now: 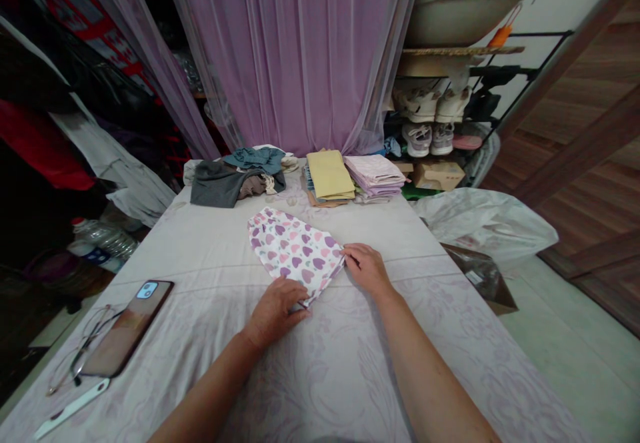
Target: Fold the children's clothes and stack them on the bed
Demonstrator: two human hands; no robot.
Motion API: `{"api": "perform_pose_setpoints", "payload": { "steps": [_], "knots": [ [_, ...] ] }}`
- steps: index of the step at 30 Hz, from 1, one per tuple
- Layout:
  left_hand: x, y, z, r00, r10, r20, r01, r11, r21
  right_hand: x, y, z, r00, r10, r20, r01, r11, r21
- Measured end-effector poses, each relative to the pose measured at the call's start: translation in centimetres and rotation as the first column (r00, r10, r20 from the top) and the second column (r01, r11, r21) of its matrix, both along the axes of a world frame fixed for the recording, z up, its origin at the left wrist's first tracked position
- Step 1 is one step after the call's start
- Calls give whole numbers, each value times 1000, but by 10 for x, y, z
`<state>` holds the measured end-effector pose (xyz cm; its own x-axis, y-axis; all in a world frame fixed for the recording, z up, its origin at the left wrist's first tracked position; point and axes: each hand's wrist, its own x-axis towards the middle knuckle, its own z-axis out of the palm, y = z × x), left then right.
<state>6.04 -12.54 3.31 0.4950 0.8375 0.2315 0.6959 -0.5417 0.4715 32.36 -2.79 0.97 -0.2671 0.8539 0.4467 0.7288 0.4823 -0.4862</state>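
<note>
A small white garment with pink and purple hearts (293, 249) lies folded on the cloth-covered table (350, 363). My left hand (276, 309) rests on its near corner, fingers curled and pinching the edge. My right hand (366, 266) pinches the garment's right corner with closed fingers. Both forearms reach in from the bottom of the view.
At the table's far end lie a heap of grey and teal clothes (235, 177), a folded yellow stack (329, 175) and a folded pink stack (375, 175). A phone (127, 326) and glasses (83, 353) lie at the left. Plastic bags (485, 219) and a shoe rack (440, 123) stand to the right.
</note>
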Motion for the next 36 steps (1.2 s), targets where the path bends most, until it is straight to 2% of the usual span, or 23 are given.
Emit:
{"api": "perform_pose_setpoints", "payload": {
  "steps": [4, 9, 12, 15, 18, 22, 27, 30, 33, 36],
  "knots": [
    [-3, -1, 3, 998, -19, -64, 19, 1000, 5, -1, 0, -1, 1000, -12, -1, 12, 1000, 6],
    [1, 0, 14, 979, -56, -197, 61, 998, 22, 0, 1, -3, 1000, -11, -24, 11, 1000, 10],
    [6, -1, 18, 971, -25, -239, 32, 999, 28, 2, 2, -5, 999, 4, -33, -4, 1000, 3],
    [11, -2, 16, 969, 43, -242, -43, 999, 4, 5, 3, -8, 999, 18, -27, -18, 1000, -10],
    [11, -1, 13, 972, 167, -168, -176, 983, -45, 6, 2, -9, 999, 34, -5, -34, 999, -12],
    [10, 1, 11, 939, 341, -49, -344, 932, -115, 2, -1, -6, 997, 23, 68, -23, 1000, 8],
    [7, 1, 12, 937, 343, 61, -331, 931, -153, -10, -2, 4, 989, 47, 140, -56, 996, 63],
    [6, 0, 14, 930, 349, 117, -324, 927, -187, -11, -2, 13, 989, 67, 128, -75, 996, 57],
    [8, -4, 18, 913, 369, 171, -326, 916, -235, -3, -6, 28, 991, 104, 82, -106, 994, 21],
    [12, -13, 24, 884, 362, 294, -281, 917, -284, 10, -10, 49, 979, 204, -8, -204, 979, -13]
  ]
}}
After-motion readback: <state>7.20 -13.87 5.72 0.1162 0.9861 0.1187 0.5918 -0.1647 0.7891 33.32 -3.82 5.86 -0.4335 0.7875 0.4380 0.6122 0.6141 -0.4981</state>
